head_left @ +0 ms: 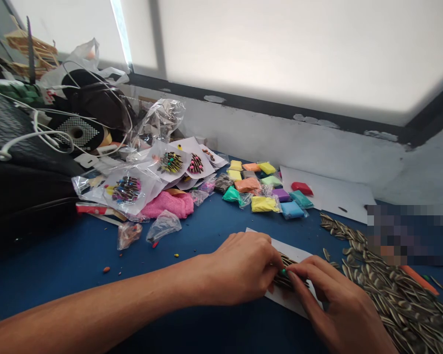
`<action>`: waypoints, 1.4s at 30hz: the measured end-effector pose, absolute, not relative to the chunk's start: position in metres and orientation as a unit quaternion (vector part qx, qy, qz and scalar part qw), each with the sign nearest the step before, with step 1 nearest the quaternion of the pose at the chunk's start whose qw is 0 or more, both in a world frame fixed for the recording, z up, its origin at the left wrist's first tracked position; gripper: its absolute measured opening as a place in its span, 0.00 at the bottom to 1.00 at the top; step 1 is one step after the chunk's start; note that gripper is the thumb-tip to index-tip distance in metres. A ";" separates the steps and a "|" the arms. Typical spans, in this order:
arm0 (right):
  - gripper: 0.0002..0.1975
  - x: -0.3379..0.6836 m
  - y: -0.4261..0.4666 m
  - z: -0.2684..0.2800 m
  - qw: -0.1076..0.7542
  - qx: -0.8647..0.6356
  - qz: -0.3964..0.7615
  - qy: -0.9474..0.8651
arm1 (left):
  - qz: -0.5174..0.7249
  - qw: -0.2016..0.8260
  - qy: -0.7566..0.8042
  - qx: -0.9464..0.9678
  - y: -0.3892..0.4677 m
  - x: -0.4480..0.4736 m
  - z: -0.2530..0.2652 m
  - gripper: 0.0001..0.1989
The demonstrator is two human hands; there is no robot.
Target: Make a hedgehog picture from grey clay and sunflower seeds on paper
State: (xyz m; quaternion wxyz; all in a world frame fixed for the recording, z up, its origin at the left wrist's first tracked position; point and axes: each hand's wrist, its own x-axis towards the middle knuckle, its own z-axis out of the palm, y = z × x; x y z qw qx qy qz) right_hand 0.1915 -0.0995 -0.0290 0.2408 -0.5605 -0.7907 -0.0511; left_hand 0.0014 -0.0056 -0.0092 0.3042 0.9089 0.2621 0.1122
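Note:
A sheet of white paper (299,307) lies on the blue table, with a cluster of striped sunflower seeds (288,258) on it. My left hand (243,268) comes over the paper from the left, its fingers curled together at the cluster; what they pinch is hidden. From the right, my right hand (335,295) brings thumb and forefinger together at a small green clay ball (283,271) on top of the seeds. The tips of both hands are close together, partly covering the cluster.
Loose sunflower seeds (398,300) are heaped at right. Bagged coloured clay blocks (264,204) lie behind my hands, near another white sheet (328,194). Seed clusters (127,189) on papers, a pink cloth (170,204) and a cable tangle (40,132) fill the left.

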 end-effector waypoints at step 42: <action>0.09 0.217 -0.098 -0.019 0.219 -0.591 0.017 -0.776 | 0.146 0.322 0.227 0.907 -0.008 0.001 -0.018 0.11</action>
